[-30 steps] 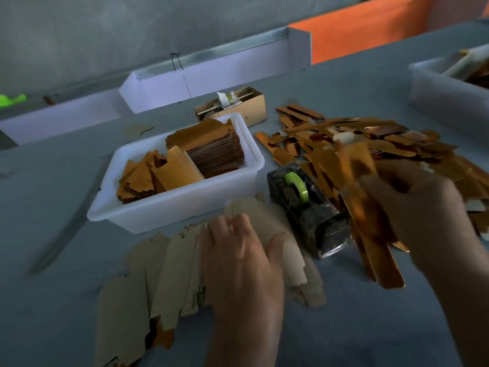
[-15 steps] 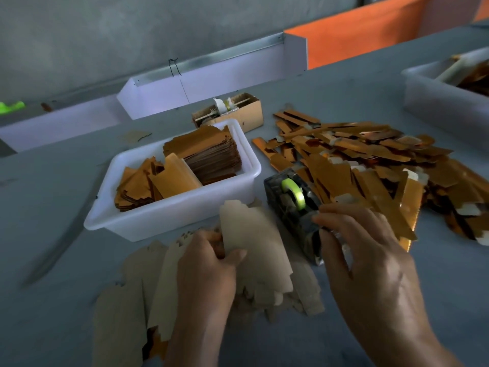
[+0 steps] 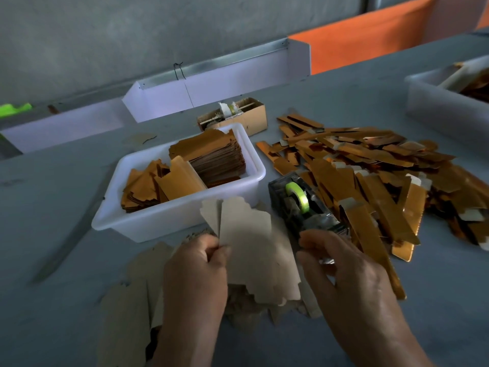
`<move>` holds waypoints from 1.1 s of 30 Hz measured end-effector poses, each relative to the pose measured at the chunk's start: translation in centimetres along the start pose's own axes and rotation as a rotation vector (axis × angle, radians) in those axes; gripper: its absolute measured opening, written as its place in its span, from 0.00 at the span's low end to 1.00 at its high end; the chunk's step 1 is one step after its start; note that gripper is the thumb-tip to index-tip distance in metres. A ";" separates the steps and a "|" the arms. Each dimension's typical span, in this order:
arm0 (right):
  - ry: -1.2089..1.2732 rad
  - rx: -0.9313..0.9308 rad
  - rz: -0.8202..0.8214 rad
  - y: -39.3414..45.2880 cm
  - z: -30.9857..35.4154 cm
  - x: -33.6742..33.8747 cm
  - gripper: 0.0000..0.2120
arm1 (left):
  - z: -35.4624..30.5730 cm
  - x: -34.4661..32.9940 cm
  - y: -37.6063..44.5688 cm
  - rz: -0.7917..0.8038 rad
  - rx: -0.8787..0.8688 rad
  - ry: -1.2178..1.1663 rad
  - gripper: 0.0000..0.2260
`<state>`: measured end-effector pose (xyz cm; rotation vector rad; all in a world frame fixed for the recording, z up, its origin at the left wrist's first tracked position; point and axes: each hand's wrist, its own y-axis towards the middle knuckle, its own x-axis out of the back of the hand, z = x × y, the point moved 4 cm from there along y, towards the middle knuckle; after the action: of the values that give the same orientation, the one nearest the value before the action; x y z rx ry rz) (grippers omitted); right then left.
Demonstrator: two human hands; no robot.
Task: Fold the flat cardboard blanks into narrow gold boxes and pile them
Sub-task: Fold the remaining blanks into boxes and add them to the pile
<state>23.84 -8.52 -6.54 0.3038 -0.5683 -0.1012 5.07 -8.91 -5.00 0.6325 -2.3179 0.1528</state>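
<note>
Near the table's front edge, we pinch a raised blank (image 3: pixel 246 242) with the left hand (image 3: pixel 195 276) while the right hand (image 3: pixel 341 263), fingers loosely curled and holding nothing, hovers beside it; light, thin card that creases easily, best gripped along its long edges.

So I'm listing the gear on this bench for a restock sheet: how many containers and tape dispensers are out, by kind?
White plastic tubs: 2, the near tub and the far tub, which is cut off at the frame edge
Small cardboard box: 1
Tape dispenser: 1
Total: 4
</note>
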 end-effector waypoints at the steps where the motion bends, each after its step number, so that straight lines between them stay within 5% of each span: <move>1: 0.009 -0.007 0.021 -0.1 0.0 -0.1 0.08 | -0.1 0.1 -0.1 -0.014 -0.010 0.044 0.03; 8: 0.079 -0.088 0.139 -0.4 -0.4 -0.2 0.13 | -0.6 2.1 -0.6 -0.057 0.005 0.194 0.12; 11: 0.118 -0.145 0.179 -0.4 -0.7 -0.4 0.10 | -0.8 2.3 -0.7 0.066 0.005 0.242 0.08; 14: 0.197 -0.198 0.192 -0.5 -1.0 -0.5 0.06 | -1.3 3.3 -1.0 0.001 -0.034 0.245 0.08; 17: 0.362 -0.279 0.215 -0.5 -1.2 -0.5 0.12 | -1.4 4.2 -1.1 -0.017 -0.050 0.025 0.08; 22: 0.859 -0.468 0.378 -0.6 -0.2 -0.6 0.15 | -1.7 2.0 -1.6 0.224 0.033 -0.352 0.07; 28: 0.909 -0.511 0.337 -0.5 -0.9 -0.6 0.13 | -2.6 -1.2 -2.8 0.440 0.092 -0.590 0.16; 33: 0.864 -0.506 0.371 -0.9 -1.3 -0.8 0.15 | -3.0 -2.6 -2.9 0.331 0.064 -0.527 0.19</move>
<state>23.92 -8.94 -8.30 -0.2598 0.2726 0.2394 9.95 -9.58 -4.69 0.3377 -2.9305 0.2368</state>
